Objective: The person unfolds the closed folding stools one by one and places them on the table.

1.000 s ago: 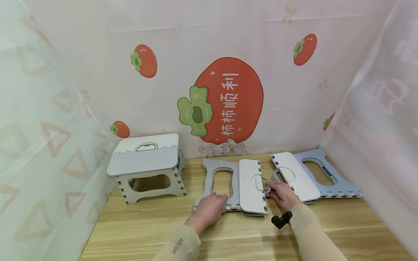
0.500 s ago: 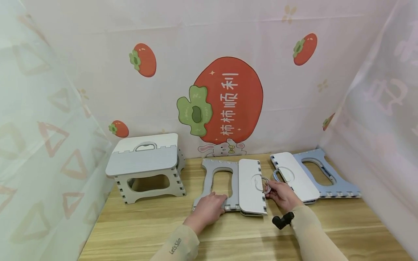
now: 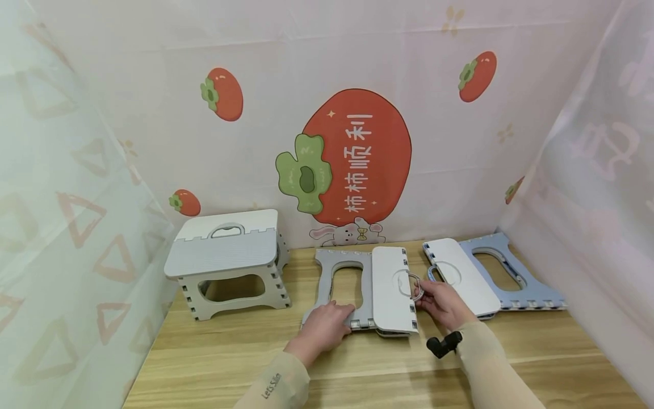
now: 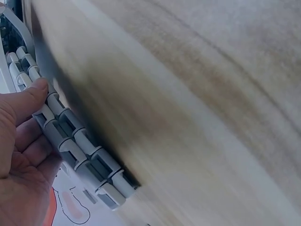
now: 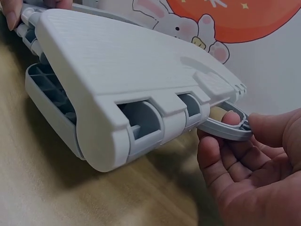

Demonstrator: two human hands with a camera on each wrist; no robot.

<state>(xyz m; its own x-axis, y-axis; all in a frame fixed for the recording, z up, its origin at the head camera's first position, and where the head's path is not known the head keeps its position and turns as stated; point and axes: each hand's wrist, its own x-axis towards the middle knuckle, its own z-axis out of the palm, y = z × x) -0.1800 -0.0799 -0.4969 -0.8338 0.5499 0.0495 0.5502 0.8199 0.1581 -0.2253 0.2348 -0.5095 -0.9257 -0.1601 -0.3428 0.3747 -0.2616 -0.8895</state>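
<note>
A folded grey-and-white folding stool (image 3: 393, 289) lies flat in the middle of the table. My left hand (image 3: 327, 326) grips the near hinged edge of its grey leg panel (image 3: 327, 272). In the left wrist view the thumb (image 4: 33, 96) presses on the knuckled hinge (image 4: 82, 146), with the fingers curled on the other side. My right hand (image 3: 445, 304) holds the stool's grey carry handle (image 5: 228, 129) between thumb and curled fingers. The white seat half (image 5: 136, 66) slants above the table in the right wrist view, with a gap beneath it at the near end.
At the left an unfolded grey-and-white stool (image 3: 222, 261) stands on its legs. A folded blue-and-white stool (image 3: 511, 278) lies at the right, close to my right hand. Printed curtains (image 3: 204, 153) enclose the wooden table (image 3: 214, 363) behind and on both sides.
The white seat half of the middle stool has risen very slightly. Both hands keep their hold in nearly the same places. The other two stools stay put.
</note>
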